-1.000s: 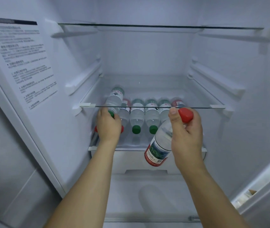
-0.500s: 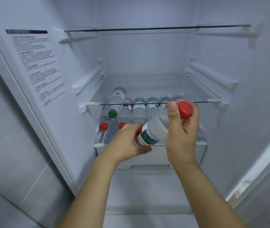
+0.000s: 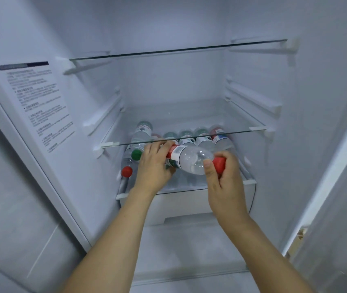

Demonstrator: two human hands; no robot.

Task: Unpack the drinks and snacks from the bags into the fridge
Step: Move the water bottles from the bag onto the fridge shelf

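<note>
A clear water bottle (image 3: 191, 159) with a red cap and a red-edged label lies nearly level in front of the lower fridge shelf (image 3: 185, 188). My left hand (image 3: 152, 168) grips its label end. My right hand (image 3: 224, 176) grips its red cap end. Behind it, several water bottles (image 3: 187, 138) with green or red caps lie side by side on that shelf. One more bottle (image 3: 142, 134) with a green cap rests on top of the row at the left. A red cap (image 3: 126, 171) shows at the far left.
A glass shelf (image 3: 257, 129) sits just above the bottles, and another glass shelf (image 3: 176, 51) hangs higher up. A white drawer front (image 3: 189, 206) lies under the bottle shelf. The left inner wall carries a printed label (image 3: 39, 102).
The held bottle has swung from a steep tilt to nearly level. My left hand left the stacked bottles and took hold of its bottom end. The view has shifted.
</note>
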